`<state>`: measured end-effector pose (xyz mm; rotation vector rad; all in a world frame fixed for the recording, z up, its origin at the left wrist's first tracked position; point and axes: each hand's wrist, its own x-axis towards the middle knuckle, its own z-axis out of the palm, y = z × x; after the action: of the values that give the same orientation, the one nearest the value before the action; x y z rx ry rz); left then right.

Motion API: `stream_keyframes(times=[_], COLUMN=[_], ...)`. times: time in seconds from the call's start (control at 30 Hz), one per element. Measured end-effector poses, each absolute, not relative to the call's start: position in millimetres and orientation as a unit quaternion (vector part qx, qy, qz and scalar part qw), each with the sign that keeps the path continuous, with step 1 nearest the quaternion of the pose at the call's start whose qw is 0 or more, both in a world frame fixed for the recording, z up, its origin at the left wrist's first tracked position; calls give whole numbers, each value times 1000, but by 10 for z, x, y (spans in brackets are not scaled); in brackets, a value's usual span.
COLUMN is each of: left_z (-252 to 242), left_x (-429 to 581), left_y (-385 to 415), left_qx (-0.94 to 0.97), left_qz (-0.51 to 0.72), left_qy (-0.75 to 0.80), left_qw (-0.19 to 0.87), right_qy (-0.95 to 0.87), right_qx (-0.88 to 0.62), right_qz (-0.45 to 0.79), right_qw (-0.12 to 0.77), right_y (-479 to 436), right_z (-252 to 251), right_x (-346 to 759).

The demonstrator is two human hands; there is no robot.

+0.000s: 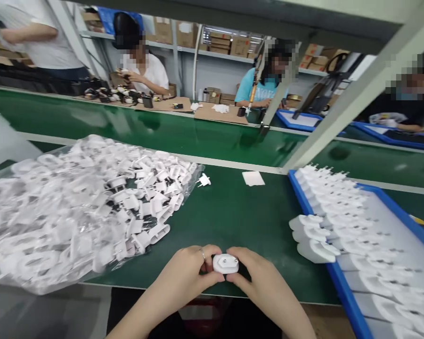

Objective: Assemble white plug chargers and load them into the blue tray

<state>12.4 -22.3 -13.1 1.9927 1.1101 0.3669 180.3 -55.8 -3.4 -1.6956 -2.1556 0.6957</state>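
Desk: green
Clear bag: left of left hand
Blue tray: right of right hand
White square: beyond both

Your plug, lower centre: smooth plastic, metallic pins | your ring, lower centre: shiny metal | bag, left: clear, glossy, crinkled plastic | your bench, centre: smooth, softly glossy | tray, right: smooth, plastic-looking rim | beam, upper right: painted, metal-looking | boxes, top: matt cardboard
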Motion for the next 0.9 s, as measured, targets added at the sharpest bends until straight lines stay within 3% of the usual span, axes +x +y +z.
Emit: stream_keyframes(times=[0.23, 0.5, 0.7, 0.9], left_z=[-252, -372, -406, -447], left_x=[182, 30, 3, -14], left_y=[-355, -401, -445, -469], left_qx=[808, 796, 798, 800], left_qz=[139, 162, 163, 184], left_qy=[407, 397, 390, 382], left_qw=[402, 428, 429, 423], right_qy=[-686, -490, -596, -570], right_qx=[-686, -854, -769, -808], right_qz=[185, 88, 187, 110], right_qw=[155, 154, 135, 102], right_y=[-799, -1063, -1089, -927], right_z=[-1, -5, 6, -97], right_x=[2363, 2858, 2452, 2403])
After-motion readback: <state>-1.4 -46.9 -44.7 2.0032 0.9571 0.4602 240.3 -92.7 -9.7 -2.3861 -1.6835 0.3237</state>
